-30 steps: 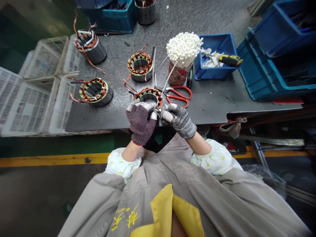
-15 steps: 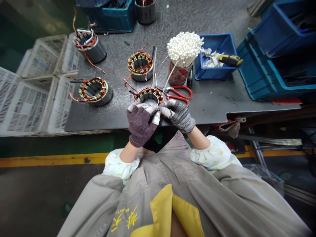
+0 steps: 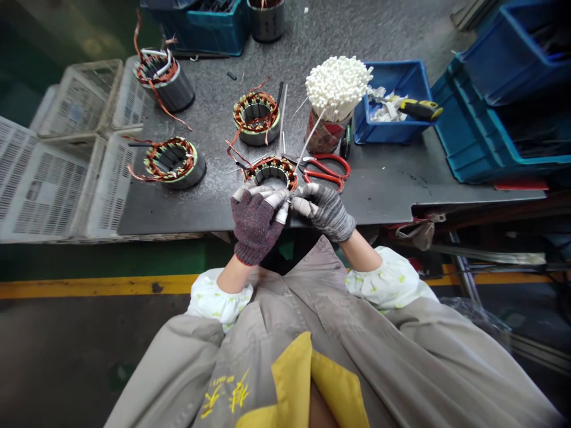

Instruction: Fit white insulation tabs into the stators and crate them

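A ring-shaped motor stator with copper windings lies near the bench's front edge. My left hand, in a dark knitted glove with white-wrapped fingertips, is closed on the stator's near side and hides part of it. My right hand, in a grey glove, pinches at the stator's near right edge. From its fingertips a thin white strip slants up and right; its lower end is hidden. Red-handled scissors lie just beyond my right hand. Another wound stator stands behind the one I hold.
A can holds a thick bundle of white strips. Behind it, a blue bin contains white scraps and a yellow-black handled tool. More stators stand at left, beside white plastic crates. Teal bins occupy the right side.
The whole view has shifted slightly. Both hands stay at the stator's near edge with almost the same grip, and the white strip keeps its slant.
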A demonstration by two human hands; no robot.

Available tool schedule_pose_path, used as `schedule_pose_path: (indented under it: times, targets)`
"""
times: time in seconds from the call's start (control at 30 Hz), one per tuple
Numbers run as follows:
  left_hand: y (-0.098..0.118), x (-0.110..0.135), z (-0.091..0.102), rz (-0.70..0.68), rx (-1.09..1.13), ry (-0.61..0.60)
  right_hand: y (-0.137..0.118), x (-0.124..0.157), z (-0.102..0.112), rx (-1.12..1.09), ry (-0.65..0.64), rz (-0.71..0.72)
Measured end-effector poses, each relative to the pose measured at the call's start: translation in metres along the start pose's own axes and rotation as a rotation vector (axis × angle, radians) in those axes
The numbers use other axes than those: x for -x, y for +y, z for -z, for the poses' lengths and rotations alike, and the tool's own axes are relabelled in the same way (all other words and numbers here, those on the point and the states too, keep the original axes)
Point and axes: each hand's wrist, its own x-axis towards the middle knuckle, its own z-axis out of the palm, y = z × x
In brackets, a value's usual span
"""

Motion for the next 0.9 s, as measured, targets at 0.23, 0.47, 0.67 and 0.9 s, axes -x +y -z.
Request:
schedule_pose_path:
  times: [0.23,0.47,0.67,0.9]
  targets:
    - [0.001,0.000,0.001,0.003,-0.052,-0.046,0.006,-0.003,-0.001,0.029,-0.012,0.029]
    - [0.001,0.000,0.002,-0.013,-0.033,-0.024,0.004,0.005,0.004,-0.034,0.055,0.013]
    - [0.001,0.001,0.001,-0.003,-0.065,-0.049,0.005,-0.001,0.002,0.043,-0.006,0.059]
    - [-0.002,0.002,0.002,-0.059,-0.042,-0.030,-0.001,-0.005,0.009,0.338,-0.101,0.270]
